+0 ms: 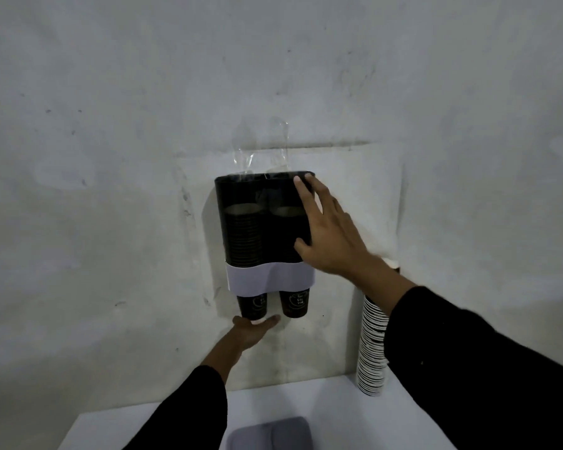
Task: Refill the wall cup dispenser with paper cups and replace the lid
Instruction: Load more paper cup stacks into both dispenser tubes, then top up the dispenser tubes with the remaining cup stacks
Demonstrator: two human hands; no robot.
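Observation:
The wall cup dispenser (pixel 238 193) is a dark see-through housing with a white lower band (pixel 270 277), fixed to the wall at centre. Two stacks of dark paper cups (pixel 242 235) fill it, and one cup sticks out of each bottom opening (pixel 294 303). Clear plastic wrap (pixel 275 147) rises from its open top. My right hand (pixel 330 228) rests flat on the dispenser's right front, fingers spread. Under the left bottom cup (pixel 252 305), my left hand (pixel 252 328) is palm up and touching it. The grey lid (pixel 270 433) lies on the white table below.
A tall stack of black-and-white paper cups (pixel 372 345) stands on the white table (pixel 332 414) against the wall, right of the dispenser and partly behind my right sleeve. The grey wall (pixel 111 157) is scuffed.

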